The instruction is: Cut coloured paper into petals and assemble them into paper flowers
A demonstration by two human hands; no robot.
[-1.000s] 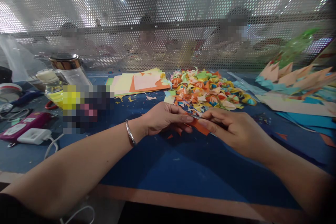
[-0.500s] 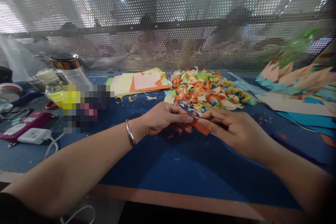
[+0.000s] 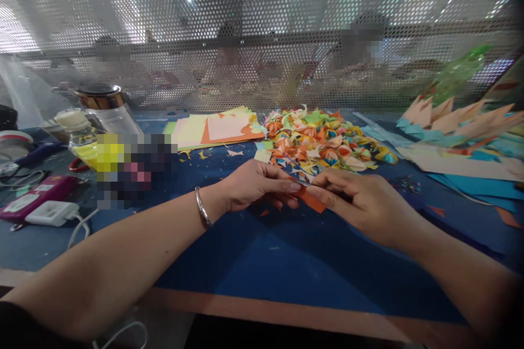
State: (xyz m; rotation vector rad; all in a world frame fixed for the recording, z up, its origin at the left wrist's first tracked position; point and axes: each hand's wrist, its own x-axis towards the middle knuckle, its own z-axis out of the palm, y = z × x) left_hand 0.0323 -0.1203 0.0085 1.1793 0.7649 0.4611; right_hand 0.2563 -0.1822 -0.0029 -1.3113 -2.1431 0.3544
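My left hand [image 3: 268, 185], with a silver bangle at the wrist, pinches a small folded piece of orange paper [image 3: 313, 199] between thumb and fingers. My right hand [image 3: 360, 199] meets it from the other side, its fingers closed around a thin metal blade [image 3: 302, 181] that lies along the paper's upper edge. The tool's handle is hidden in my palm, so its kind does not show. Just beyond both hands spreads a heap of small folded paper pieces [image 3: 323, 139] in orange, yellow, green and blue.
Stacked coloured paper sheets [image 3: 192, 130] lie behind my left hand. To the left stand a flask [image 3: 112, 112] and a bottle of yellow liquid [image 3: 84, 142], near a white charger [image 3: 53, 212]. Pointed paper shapes [image 3: 450, 114] are at right. A perforated metal screen [image 3: 262, 76] closes the back.
Both hands keep nearly the same place and grip on the orange paper and the blade. The whole view has shifted very slightly.
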